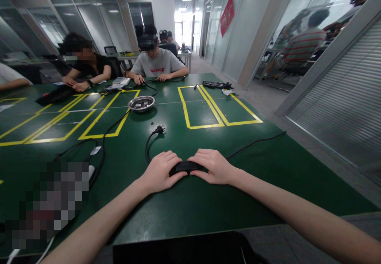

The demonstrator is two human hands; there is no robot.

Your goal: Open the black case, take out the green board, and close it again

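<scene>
A black power adapter [187,166] with a cord at each end lies on the green table [166,212], near its front edge. My left hand [163,170] grips its left end, fingers over the far side and thumb on the near side. At the right end my right hand [212,166] holds it the same way. Beyond my left hand, a black power plug [159,130] rests on the table, its cord curving back toward that hand. A thinner black cable [256,141] runs off to the right from behind my right hand.
A metal bowl [141,103] with small metal parts stands farther back. Yellow tape [205,126] marks rectangles on the table. A folded black tripod [217,85] lies at the far right. Cables and a blurred-out object [56,200] are at left. Several people sit across the table.
</scene>
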